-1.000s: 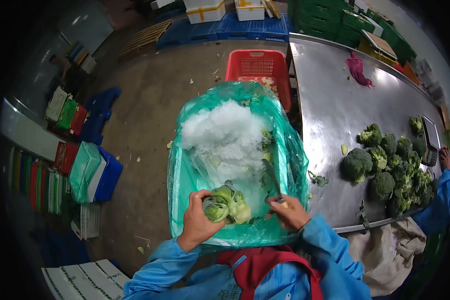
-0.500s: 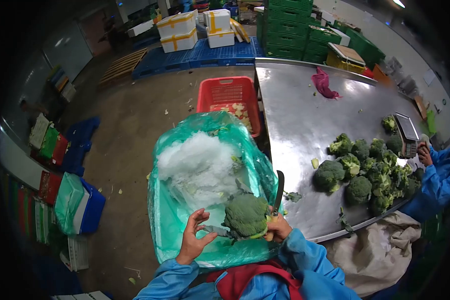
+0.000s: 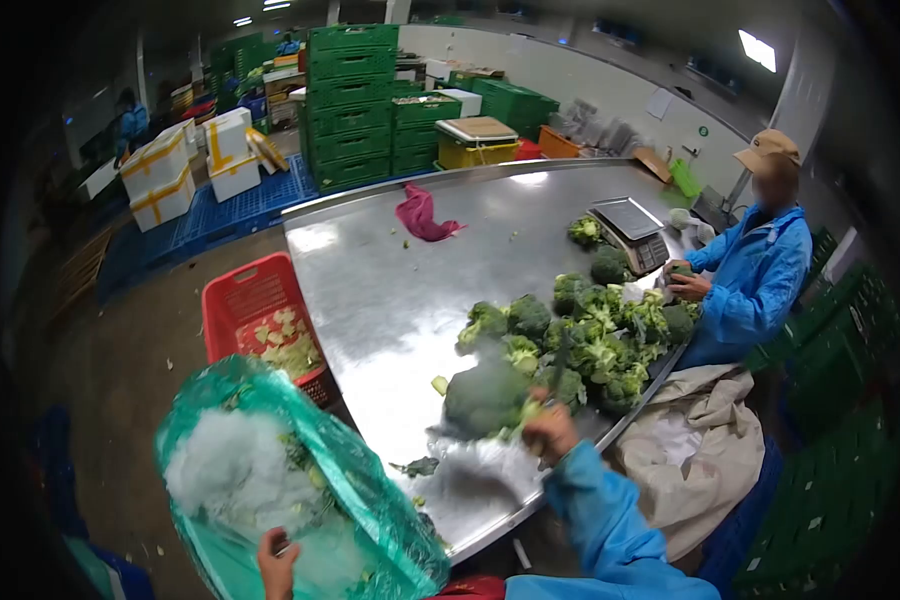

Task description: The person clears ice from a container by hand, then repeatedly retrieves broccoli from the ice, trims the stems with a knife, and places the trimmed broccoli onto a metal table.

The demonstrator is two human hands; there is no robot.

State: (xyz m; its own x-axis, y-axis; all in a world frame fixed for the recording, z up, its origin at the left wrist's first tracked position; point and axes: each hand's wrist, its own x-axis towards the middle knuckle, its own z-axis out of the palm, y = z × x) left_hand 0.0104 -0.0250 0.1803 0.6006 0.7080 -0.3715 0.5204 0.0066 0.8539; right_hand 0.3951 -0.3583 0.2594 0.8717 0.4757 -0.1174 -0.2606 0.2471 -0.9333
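My right hand [image 3: 550, 432] is closed around a broccoli stem and the knife, over the metal table [image 3: 410, 260]. The broccoli head [image 3: 485, 398] in it is blurred by motion. The dark knife blade [image 3: 562, 352] points up from the fist, in front of the broccoli pile [image 3: 605, 330]. Low in the view, my left hand [image 3: 277, 562] is over the near end of the green-lined box [image 3: 395, 515], where crushed ice [image 3: 235, 465] lies. Its fingers are curled and partly cut off by the angle, so what they hold, if anything, cannot be made out.
A co-worker in blue [image 3: 765, 265] stands at the right table edge, hands near a scale [image 3: 632, 228]. A red crate [image 3: 245, 285] sits left of the table. A pink cloth [image 3: 425, 215] lies on the table, and a pale sack [image 3: 705, 440] hangs at its right.
The view has turned right. My right hand has carried the broccoli and knife from above the box to over the table. My left hand has separated from the broccoli and remains by the box.
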